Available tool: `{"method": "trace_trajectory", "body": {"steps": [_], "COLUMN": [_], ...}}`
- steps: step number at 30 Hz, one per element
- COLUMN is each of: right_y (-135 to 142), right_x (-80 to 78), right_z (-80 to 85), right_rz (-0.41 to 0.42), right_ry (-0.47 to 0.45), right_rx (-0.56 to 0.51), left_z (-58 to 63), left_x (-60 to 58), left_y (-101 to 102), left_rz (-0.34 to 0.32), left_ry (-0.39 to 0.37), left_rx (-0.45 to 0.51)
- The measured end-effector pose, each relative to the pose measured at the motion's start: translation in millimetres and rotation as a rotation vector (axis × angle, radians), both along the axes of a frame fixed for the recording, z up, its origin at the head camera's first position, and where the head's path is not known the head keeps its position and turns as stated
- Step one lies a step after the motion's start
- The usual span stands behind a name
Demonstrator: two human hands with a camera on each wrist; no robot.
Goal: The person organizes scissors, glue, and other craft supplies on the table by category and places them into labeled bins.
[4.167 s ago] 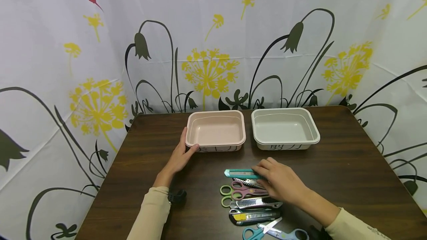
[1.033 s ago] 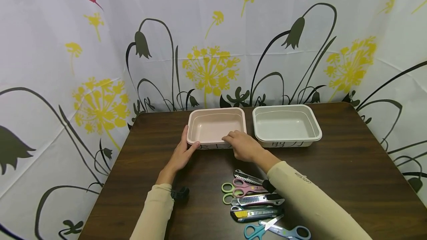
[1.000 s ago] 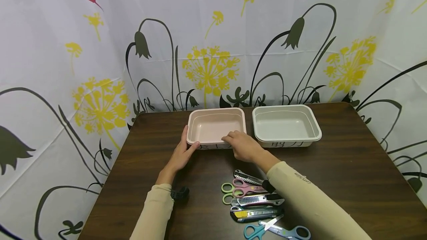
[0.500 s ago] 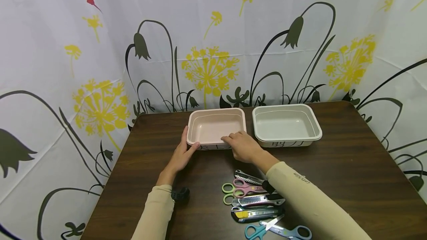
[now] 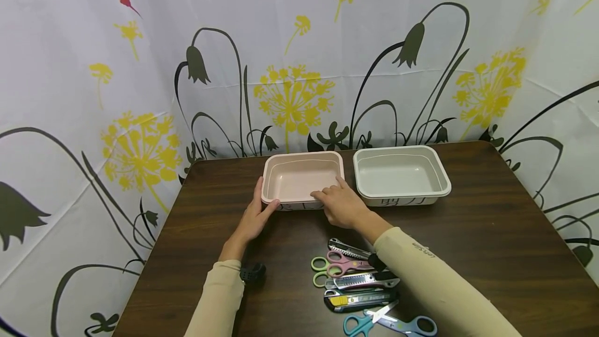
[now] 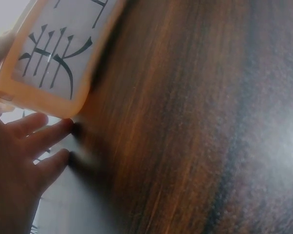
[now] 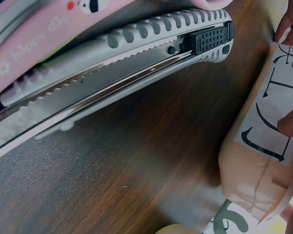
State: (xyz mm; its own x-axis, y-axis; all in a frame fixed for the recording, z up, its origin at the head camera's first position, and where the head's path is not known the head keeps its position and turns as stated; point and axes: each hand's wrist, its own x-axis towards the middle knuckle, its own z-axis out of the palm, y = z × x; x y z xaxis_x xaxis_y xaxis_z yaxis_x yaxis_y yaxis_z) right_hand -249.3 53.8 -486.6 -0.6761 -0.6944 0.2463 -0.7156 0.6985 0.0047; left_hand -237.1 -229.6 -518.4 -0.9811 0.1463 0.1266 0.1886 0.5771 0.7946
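In the head view my left hand [image 5: 250, 216] grips the front left corner of a pink plastic box [image 5: 306, 176], thumb at the front rim, fingers along the side. The left wrist view shows those fingers [image 6: 51, 134] at the box's end, beside its lettered label [image 6: 58, 51]. My right hand [image 5: 343, 204] holds the front rim near the right corner. Its thumb [image 7: 292, 123] presses the label, and other fingers reach over the rim, one stretched out toward the right side. The inside of the box just behind the front wall is hidden.
A pale grey-green box [image 5: 402, 173] stands to the right. Below my right forearm lie a silver-and-black utility knife [image 5: 348, 248], pink scissors [image 5: 343, 265], green-handled scissors [image 5: 318, 278], further utility knives [image 5: 357, 300], and blue scissors [image 5: 404, 325]. A patterned curtain [image 5: 299, 40] hangs behind the table [image 5: 458, 264].
Over four seconds my right hand went from the teal utility knife in the row to the pink box; that knife is out of sight. Just now a right finger straightened. My left hand stayed put.
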Motion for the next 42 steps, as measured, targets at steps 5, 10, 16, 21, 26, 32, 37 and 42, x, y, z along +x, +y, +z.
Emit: {"method": "trace_trajectory", "body": {"steps": [5, 10, 16, 21, 26, 32, 37, 42], "right_y": [3.0, 3.9, 2.0, -0.8, 2.1, 17.3, 32.8, 50.5], "right_x": [-0.1, 0.2, 7.2, 21.3, 38.5, 61.3, 82.7, 106.0], "right_z": [-1.5, 1.3, 11.1, 24.4, 33.9, 33.6, 17.9, 1.8], "right_rz": [0.001, 0.005, 0.013, 0.021, 0.031, 0.036, 0.042, 0.053], "right_ry": [0.023, 0.039, 0.083, 0.133, 0.141, 0.105, 0.037, -0.059], "right_rx": [-0.010, -0.021, -0.063, -0.141, -0.186, -0.203, -0.198, -0.181], "left_z": [1.0, 0.5, -0.8, -0.5, -1.3, -0.9, -2.1, -2.2], "left_x": [0.6, 0.1, 0.1, 0.2, -0.3, 0.2, -0.4, -0.7], "left_y": [0.7, 0.8, 0.1, 0.1, 0.6, -0.7, -1.7, -1.5], "left_rz": [-0.006, -0.007, -0.002, -0.003, -0.016, -0.004, -0.001, -0.004], "left_ry": [0.010, 0.014, 0.021, 0.022, 0.028, 0.015, 0.014, 0.011], "left_rx": [-0.001, 0.008, 0.003, -0.001, 0.001, 0.006, 0.000, 0.010]}}
